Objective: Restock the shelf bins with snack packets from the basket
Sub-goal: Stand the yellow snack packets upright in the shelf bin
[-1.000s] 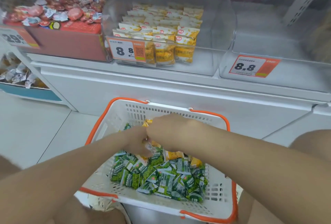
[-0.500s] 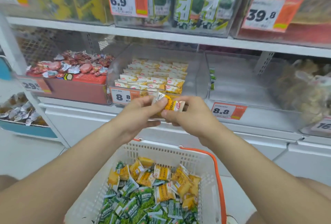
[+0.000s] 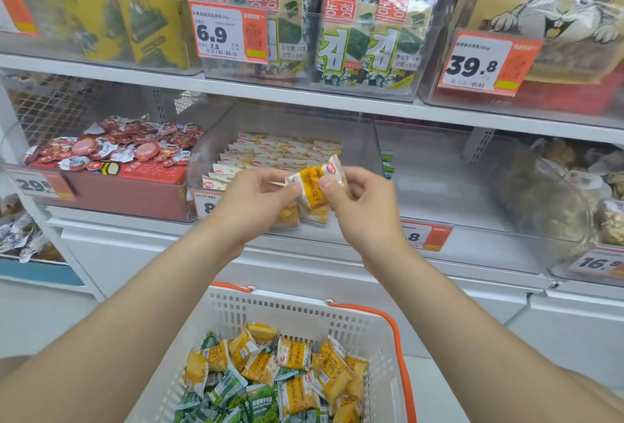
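Above the basket (image 3: 287, 311), left hand (image 3: 251, 208) and right hand (image 3: 366, 209) pinch one yellow packet (image 3: 315, 187).

A shop: price tags (image 3: 227, 33) front shelf bins (image 3: 290, 138) of snacks.

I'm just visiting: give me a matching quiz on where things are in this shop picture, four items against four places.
1 green packets
2 seaweed packs
3 red round snacks
4 raised yellow packet

a upper shelf
b between left hand and right hand
c white basket
d red bin, far left

Pairs: 1-c, 2-a, 3-d, 4-b.
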Motion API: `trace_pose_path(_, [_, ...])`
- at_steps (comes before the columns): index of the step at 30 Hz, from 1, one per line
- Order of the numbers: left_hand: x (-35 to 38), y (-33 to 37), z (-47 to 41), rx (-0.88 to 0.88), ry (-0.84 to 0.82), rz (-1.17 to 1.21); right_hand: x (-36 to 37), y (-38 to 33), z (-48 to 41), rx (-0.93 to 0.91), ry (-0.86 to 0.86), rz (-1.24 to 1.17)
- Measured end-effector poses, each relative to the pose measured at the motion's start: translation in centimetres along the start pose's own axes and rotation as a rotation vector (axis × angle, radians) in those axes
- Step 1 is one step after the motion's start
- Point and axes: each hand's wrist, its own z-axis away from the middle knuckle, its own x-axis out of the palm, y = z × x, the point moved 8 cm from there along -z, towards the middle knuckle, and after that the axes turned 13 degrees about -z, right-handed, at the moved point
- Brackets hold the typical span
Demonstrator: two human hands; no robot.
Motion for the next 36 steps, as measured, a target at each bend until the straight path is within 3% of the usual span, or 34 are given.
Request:
trace_pose_path(4, [-2.1,0.3,-1.4,0.169,0.188,-0.559,-0.1,-1.6,-2.7,-0.232,0.009,0.475])
trace_pose_path(7, [-1.6,-0.4,-2.0,0.139,0.152,-0.871,0.8,-0.8,-4.3,-0.226,-0.117,0.789])
trace_pose_path(9, [-0.8,-0.8,-2.5,0.130,0.098,-0.941,1.5,0.4,-5.1,-0.161,-0.201,0.892])
trace_pose_path(15, [1.4,-1.0,-4.0,0.279,-0.025,-1.017,2.8,3.7,-7.1,0.123,-0.352,0.908])
trace_pose_path(20, [2.4,-1.6,-4.9,0.351,-0.095,-1.149,3.0,5.7,-8.7,0.299,-0.380,0.819])
trace_pose_path(27, [1.9,-1.7,-5.5,0.413,-0.085,-1.198,3.4,6.9,-9.6,0.288,-0.366,0.742])
trace_pose_path(34, [1.5,-1.1,-4.9,0.433,-0.034,-1.067,2.7,6.9,-9.0,0.327,-0.338,0.622])
trace_pose_path(36, [1.4,-0.7,-4.1,0.479,0.023,-1.063,2.4,6.0,-8.6,0.281,-0.352,0.695])
